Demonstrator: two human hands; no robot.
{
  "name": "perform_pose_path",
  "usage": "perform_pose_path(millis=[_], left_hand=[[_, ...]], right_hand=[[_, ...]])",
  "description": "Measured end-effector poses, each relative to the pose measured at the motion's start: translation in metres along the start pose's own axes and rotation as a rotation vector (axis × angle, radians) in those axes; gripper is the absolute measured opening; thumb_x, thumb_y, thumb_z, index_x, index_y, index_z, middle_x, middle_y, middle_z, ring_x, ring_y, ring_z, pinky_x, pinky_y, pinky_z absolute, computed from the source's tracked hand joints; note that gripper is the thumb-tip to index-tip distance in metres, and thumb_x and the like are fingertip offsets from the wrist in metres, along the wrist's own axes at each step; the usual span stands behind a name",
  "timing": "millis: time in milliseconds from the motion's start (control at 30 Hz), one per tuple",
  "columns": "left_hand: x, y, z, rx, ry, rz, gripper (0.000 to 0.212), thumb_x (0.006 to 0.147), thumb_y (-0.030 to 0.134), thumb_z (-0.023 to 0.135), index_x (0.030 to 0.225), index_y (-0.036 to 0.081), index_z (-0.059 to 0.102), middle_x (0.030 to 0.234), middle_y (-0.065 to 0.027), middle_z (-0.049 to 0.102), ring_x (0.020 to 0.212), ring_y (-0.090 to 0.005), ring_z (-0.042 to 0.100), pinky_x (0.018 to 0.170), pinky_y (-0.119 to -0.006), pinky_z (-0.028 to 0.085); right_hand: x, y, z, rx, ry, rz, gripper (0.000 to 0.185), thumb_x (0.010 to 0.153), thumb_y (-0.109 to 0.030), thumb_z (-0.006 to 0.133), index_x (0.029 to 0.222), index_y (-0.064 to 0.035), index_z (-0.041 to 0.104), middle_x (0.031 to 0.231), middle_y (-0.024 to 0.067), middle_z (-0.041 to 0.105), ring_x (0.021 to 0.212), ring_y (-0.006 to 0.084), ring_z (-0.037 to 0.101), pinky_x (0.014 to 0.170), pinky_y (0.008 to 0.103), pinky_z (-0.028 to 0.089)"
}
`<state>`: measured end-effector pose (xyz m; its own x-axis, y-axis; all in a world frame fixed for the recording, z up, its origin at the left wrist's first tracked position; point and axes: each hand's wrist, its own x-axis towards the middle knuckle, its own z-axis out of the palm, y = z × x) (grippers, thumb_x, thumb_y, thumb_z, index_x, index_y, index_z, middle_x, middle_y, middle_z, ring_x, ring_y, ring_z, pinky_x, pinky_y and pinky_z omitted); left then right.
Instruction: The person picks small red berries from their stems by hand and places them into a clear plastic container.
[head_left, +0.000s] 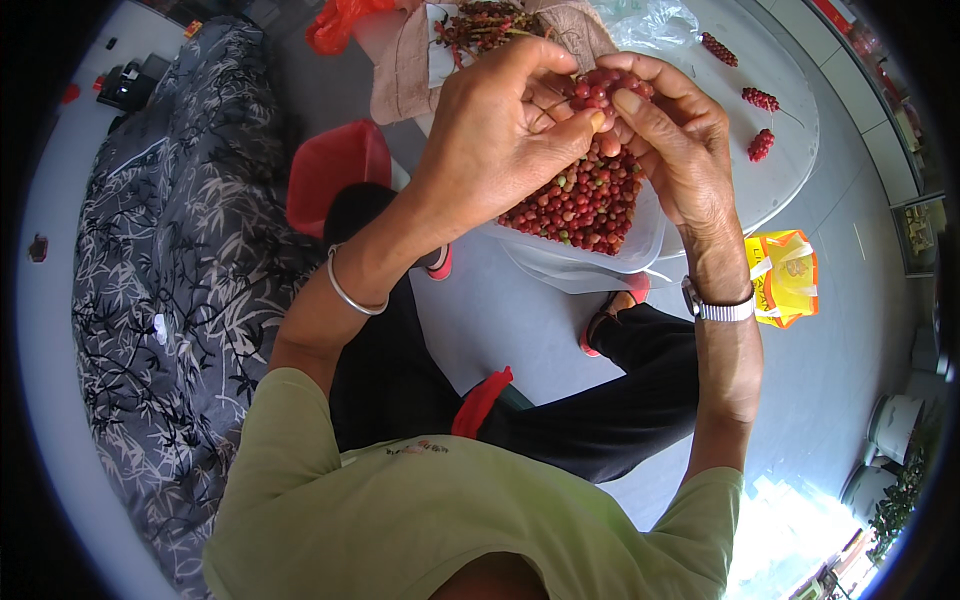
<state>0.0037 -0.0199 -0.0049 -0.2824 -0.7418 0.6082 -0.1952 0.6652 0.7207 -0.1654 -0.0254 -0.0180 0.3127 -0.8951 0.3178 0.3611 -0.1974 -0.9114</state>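
Observation:
A cluster of red berries (609, 88) is held up between my two hands, above a translucent plastic container (646, 251). My left hand (510, 124) grips the cluster from the left, with a thin stem across its palm and the thumb tip at the berries. On the other side, my right hand (679, 139) pinches the cluster between thumb and fingers. Loose red berries (581, 202), a few greenish, fill much of the container. It sits at the near edge of a round table (780, 187), and my hands cover its far part.
Berry clusters (760, 99) lie on the table's right side. Stripped-looking stems (487, 26) rest on white paper over a brownish cloth (397, 86). A clear plastic bag (649, 26) lies behind. A red basin (341, 176) stands left; a yellow bag (786, 277) is right.

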Motion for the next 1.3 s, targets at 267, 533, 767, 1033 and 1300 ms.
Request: perform_pose_path(millis=[267,533,767,1033,1300], left_hand=[[-0.003,0.009,0.001,0.071,-0.024,-0.091,0.025,0.075,-0.009,0.055,0.100,-0.005,0.049,0.084,-0.0097,0.060,0.074,-0.0096,0.059,0.064,-0.020,0.049],[-0.004,0.003,0.003,0.193,0.013,-0.071,0.026,0.072,-0.011,0.053,0.098,-0.006,0.050,0.082,-0.0100,0.059,0.069,-0.0088,0.058,0.059,-0.020,0.048],[-0.003,0.008,0.005,0.101,0.011,-0.072,0.024,0.074,-0.013,0.049,0.097,-0.007,0.048,0.081,-0.0123,0.060,0.070,-0.0118,0.061,0.062,-0.023,0.052],[-0.003,0.019,0.004,-0.088,0.034,-0.187,0.025,0.073,-0.010,0.042,0.097,-0.005,0.049,0.076,-0.0097,0.059,0.062,-0.0085,0.057,0.055,-0.020,0.047],[0.001,0.020,0.005,-0.247,0.088,-0.328,0.022,0.073,-0.006,0.039,0.092,-0.004,0.051,0.071,-0.0070,0.056,0.056,-0.0075,0.050,0.051,-0.021,0.041]], right_hand=[[-0.002,0.000,0.008,-0.106,0.044,-0.078,0.028,0.080,-0.001,0.060,0.106,0.0042,0.054,0.080,0.0080,0.061,0.065,0.0097,0.055,0.060,0.0205,0.047],[-0.003,0.001,0.013,-0.133,0.050,-0.091,0.026,0.080,0.000,0.059,0.105,0.0050,0.053,0.080,0.0085,0.061,0.063,0.0102,0.056,0.059,0.0214,0.047],[-0.003,0.000,0.013,-0.017,0.041,-0.041,0.024,0.081,0.000,0.057,0.104,0.0069,0.052,0.081,0.0097,0.061,0.064,0.0119,0.058,0.059,0.0224,0.048],[-0.005,0.000,0.016,-0.166,0.035,-0.120,0.025,0.081,0.001,0.057,0.105,0.0065,0.052,0.081,0.0099,0.061,0.066,0.0113,0.058,0.060,0.0221,0.049],[-0.006,0.001,0.021,-0.161,0.036,-0.161,0.025,0.081,0.004,0.056,0.104,0.0080,0.051,0.081,0.0113,0.062,0.070,0.0119,0.060,0.061,0.0213,0.050]])
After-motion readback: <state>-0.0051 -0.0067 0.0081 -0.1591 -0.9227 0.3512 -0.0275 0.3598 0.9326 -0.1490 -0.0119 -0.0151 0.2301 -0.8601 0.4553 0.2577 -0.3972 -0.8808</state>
